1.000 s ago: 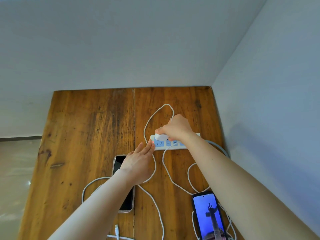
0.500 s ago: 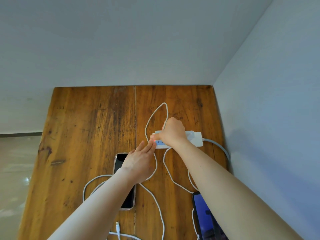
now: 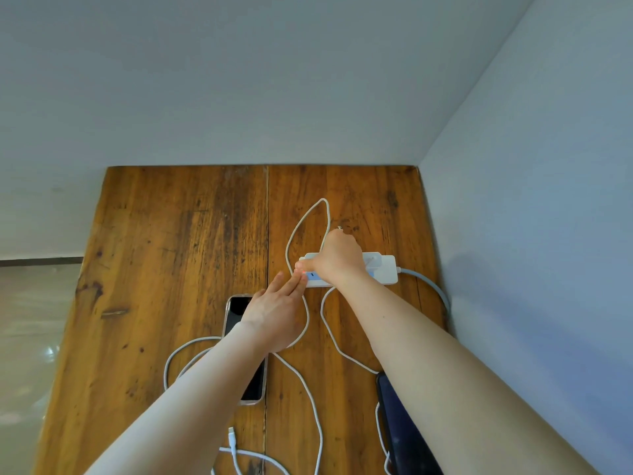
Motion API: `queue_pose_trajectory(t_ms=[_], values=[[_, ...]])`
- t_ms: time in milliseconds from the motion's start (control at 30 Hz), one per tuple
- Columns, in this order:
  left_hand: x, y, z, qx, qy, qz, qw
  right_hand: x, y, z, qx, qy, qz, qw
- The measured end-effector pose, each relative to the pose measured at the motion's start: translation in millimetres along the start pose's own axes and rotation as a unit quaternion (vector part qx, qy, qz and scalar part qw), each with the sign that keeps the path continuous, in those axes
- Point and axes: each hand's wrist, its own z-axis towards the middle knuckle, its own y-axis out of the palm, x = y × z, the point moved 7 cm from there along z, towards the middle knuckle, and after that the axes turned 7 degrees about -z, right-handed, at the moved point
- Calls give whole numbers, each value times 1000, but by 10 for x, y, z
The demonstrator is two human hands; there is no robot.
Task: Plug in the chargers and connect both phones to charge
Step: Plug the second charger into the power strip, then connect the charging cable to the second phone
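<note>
The right hand (image 3: 339,258) lies curled over the left half of the white power strip (image 3: 380,269), fingers closed down on something beneath it; what it grips is hidden under the hand, so I cannot tell for sure, though a white cable (image 3: 301,228) loops out from under it toward the far side. The left hand (image 3: 274,313) is flat and open, holding nothing, its fingertips (image 3: 298,281) pressed against the near left end of the strip. The strip sits toward the far right of the wooden worktop (image 3: 171,269), with a grey cord (image 3: 431,289) leaving its right end and curving near along the wall. Under the left wrist lies a phone with a dark screen (image 3: 253,385), face up, near the worktop's middle seam. A second phone (image 3: 404,433) lies at the near right, mostly covered by the right forearm, screen dark blue. White cables wind between the strip and both phones, and a loose cable connector (image 3: 232,437) lies at the near edge, not joined to the dark-screened phone
</note>
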Motion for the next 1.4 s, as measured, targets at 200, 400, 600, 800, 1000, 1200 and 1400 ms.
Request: queue_pose_trajectory(t_ms=[200,400,600,800,1000,1200,1400], values=[[-107,-100,-279,101,-34,-111,988,-17,-208,-303,74,-13,46,996],[-632,89,-943,188,-134,-218,948,-76,-30,-1097,151,-108,28,982],[-969,484,-1502,189,-137,-245,941,-131,1070,-1854,-3,-111,15,994],[-1142,690,-1672,186,-104,-237,948,-118,1980,-2356,-67,-56,-29,996],[-1131,762,-1544,175,-147,-361,904,-77,2077,-2438,-6,-20,-5,1000],[-1049,791,-1265,145,-221,-400,878,131,1939,-2542,44,56,79,994],[-1041,809,-1206,113,-247,-478,836,269,1934,-2632,10,86,177,981]])
